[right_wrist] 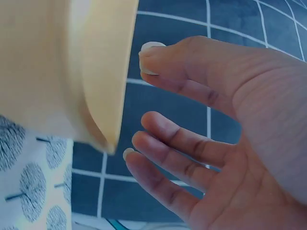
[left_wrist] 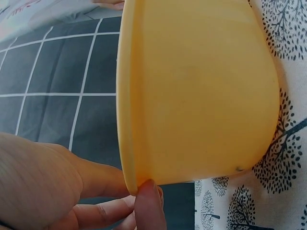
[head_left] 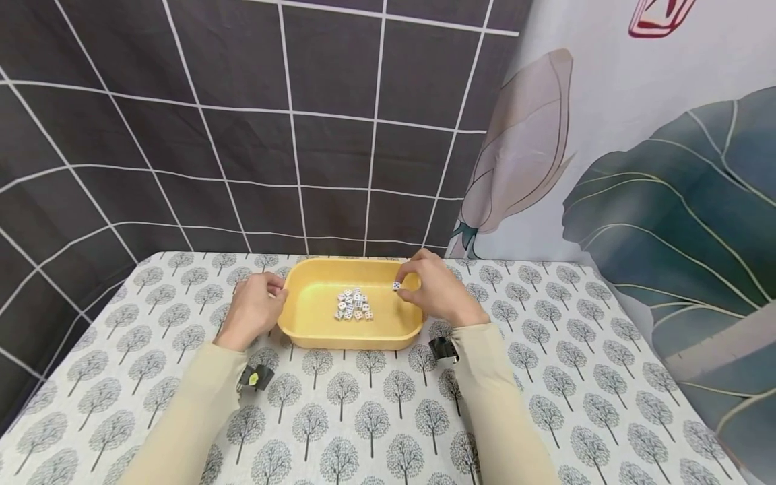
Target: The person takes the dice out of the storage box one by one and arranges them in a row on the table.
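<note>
A yellow plastic basin (head_left: 315, 341) with rounded corners stands on the table, and a cluster of white dice (head_left: 354, 306) lies on its floor. My left hand (head_left: 256, 303) pinches the basin's left rim between thumb and fingers; the left wrist view shows the thumb (left_wrist: 149, 206) against the outer side below the lip. Over the basin's right end, my right hand (head_left: 438, 286) holds a single die (head_left: 397, 285) between thumb and index finger. In the right wrist view the other fingers (right_wrist: 177, 153) are spread apart beside the basin wall (right_wrist: 43, 72), and the die is mostly hidden.
A white cloth with grey tree prints (head_left: 339, 417) covers the table. Behind it hangs a dark curtain with a white grid (head_left: 242, 148), and to the right a pale curtain with large leaf and flower prints (head_left: 685, 202).
</note>
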The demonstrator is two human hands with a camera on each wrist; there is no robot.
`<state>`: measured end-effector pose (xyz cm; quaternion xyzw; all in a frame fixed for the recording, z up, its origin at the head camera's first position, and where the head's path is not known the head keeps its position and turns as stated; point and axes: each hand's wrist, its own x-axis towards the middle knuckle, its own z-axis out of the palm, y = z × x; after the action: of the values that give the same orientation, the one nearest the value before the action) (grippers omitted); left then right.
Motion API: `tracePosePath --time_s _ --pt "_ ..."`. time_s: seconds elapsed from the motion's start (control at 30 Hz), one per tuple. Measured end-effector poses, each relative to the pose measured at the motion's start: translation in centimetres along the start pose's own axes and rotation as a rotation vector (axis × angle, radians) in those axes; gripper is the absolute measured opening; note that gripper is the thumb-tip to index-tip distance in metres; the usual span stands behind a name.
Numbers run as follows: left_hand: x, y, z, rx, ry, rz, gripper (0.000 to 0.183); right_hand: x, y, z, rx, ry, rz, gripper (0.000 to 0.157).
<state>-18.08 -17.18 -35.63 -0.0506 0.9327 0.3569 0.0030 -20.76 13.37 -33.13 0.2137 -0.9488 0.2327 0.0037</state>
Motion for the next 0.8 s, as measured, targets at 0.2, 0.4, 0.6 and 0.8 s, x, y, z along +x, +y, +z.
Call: tracePosePath --time_s 0.2,0.4,0.6,0.8 --pt "0.0 0.1 0.0 0.006 -0.002 0.003 0.028 -0.7 1.4 -1.2 0.015 0.028 0.015 0.017" --pt "0.0 0.1 0.0 0.0 -0.008 -0.006 0.03 -1.4 3.1 -2.0 0.021 0.031 0.072 0.019" --pt "0.0 -0.1 0.1 0.004 -0.006 0.007 0.029 -1.9 4.8 -2.6 0.042 0.017 0.142 0.024" --pt "0.0 -0.2 0.2 0.012 0.006 0.024 0.028 -2.0 6.2 -2.6 0.042 0.029 0.139 0.023"
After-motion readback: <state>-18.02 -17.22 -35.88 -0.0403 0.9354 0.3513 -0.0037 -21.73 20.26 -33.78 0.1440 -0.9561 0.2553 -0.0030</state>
